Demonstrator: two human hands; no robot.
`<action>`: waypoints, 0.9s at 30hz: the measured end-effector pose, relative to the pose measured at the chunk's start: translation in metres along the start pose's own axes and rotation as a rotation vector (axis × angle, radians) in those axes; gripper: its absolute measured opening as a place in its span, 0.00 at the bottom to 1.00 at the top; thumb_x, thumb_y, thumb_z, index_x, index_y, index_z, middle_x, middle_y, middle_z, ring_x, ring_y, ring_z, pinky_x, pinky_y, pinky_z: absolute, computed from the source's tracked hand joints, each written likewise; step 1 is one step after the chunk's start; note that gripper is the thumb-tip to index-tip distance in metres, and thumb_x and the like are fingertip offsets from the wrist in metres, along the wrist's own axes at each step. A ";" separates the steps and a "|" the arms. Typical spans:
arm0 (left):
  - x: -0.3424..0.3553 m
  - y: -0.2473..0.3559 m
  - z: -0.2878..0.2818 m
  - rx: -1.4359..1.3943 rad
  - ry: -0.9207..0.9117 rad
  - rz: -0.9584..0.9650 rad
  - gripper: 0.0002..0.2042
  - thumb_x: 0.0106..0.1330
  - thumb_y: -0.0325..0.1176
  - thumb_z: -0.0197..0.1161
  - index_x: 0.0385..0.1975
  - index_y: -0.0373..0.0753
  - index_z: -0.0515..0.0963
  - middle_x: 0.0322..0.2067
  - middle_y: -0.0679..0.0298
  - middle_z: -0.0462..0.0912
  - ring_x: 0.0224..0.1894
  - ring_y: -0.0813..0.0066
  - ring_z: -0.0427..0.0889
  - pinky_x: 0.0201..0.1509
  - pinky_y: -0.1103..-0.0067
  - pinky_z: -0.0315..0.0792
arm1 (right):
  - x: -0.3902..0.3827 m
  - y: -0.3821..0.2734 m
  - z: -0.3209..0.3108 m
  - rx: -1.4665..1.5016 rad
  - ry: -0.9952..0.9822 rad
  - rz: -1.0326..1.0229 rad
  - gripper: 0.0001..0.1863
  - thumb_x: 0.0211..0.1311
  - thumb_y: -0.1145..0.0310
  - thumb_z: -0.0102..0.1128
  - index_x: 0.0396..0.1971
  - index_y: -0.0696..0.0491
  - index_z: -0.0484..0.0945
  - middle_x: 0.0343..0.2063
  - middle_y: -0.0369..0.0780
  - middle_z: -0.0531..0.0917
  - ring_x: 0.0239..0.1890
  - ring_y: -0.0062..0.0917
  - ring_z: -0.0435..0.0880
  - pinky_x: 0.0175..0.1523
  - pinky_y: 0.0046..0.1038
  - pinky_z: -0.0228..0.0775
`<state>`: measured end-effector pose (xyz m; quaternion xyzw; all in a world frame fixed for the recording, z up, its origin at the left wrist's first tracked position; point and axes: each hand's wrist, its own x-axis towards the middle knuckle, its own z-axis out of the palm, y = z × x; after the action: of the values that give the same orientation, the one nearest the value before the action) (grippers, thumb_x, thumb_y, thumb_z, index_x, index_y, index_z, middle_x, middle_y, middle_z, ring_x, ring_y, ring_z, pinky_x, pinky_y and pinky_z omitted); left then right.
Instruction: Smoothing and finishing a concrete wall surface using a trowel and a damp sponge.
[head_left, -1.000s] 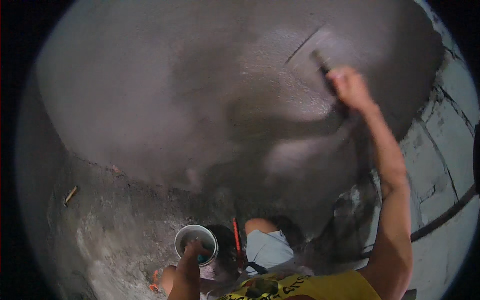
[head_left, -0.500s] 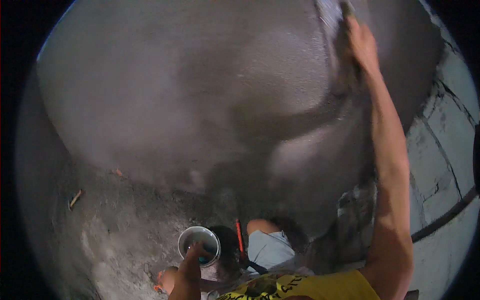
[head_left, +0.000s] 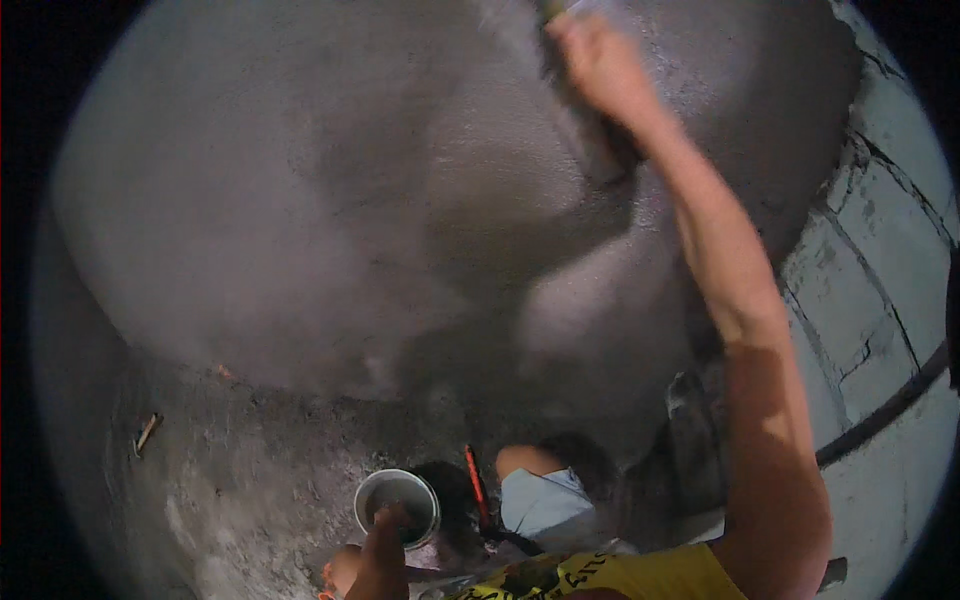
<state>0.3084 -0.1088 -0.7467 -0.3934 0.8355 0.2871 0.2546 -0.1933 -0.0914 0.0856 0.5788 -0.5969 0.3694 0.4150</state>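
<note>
High on a grey plastered wall (head_left: 250,220), my right hand (head_left: 605,72) is wrapped round the handle of a plastering trowel (head_left: 596,155). The long blade lies along the wet, shiny plaster, partly covered by my hand and slightly blurred. Down at the lower middle, my left hand (head_left: 393,516) reaches into a white bucket (head_left: 362,488). Its fingers are dim inside the bucket, so whether they grip anything is unclear.
A red stick-like tool (head_left: 475,485) lies between the bucket and my knee (head_left: 530,462). A small wooden-handled tool (head_left: 148,432) rests on rough ground at left. Bare blocks (head_left: 885,215) and a dark hose (head_left: 890,405) border the right side.
My right hand has moved the trowel leftward across the wall. My left hand stays at the bucket, and the teal thing seen beside it there before no longer shows.
</note>
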 end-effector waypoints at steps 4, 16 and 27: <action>-0.015 0.019 0.020 0.290 0.645 0.167 0.37 0.48 0.54 0.71 0.59 0.44 0.73 0.58 0.52 0.75 0.62 0.53 0.73 0.64 0.59 0.67 | -0.120 0.033 -0.026 -0.070 -0.258 -0.032 0.15 0.70 0.58 0.50 0.45 0.51 0.80 0.38 0.48 0.84 0.43 0.47 0.82 0.49 0.42 0.72; -0.041 0.042 -0.050 -0.436 0.100 -0.125 0.48 0.41 0.55 0.72 0.65 0.39 0.65 0.55 0.45 0.76 0.60 0.47 0.74 0.66 0.64 0.67 | -0.196 -0.016 0.083 -0.096 -0.212 -0.429 0.22 0.69 0.51 0.51 0.49 0.54 0.74 0.32 0.53 0.83 0.40 0.51 0.82 0.55 0.50 0.68; -0.093 0.105 -0.079 -0.225 0.079 -0.086 0.39 0.44 0.53 0.72 0.56 0.37 0.73 0.50 0.44 0.79 0.57 0.49 0.77 0.61 0.64 0.70 | -0.128 0.101 -0.064 -0.074 -0.425 0.025 0.27 0.67 0.49 0.54 0.55 0.54 0.73 0.31 0.52 0.84 0.34 0.50 0.83 0.38 0.43 0.76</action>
<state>0.2603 -0.0598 -0.6012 -0.4658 0.7897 0.3522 0.1877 -0.2920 0.0221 -0.0038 0.6207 -0.6913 0.2217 0.2962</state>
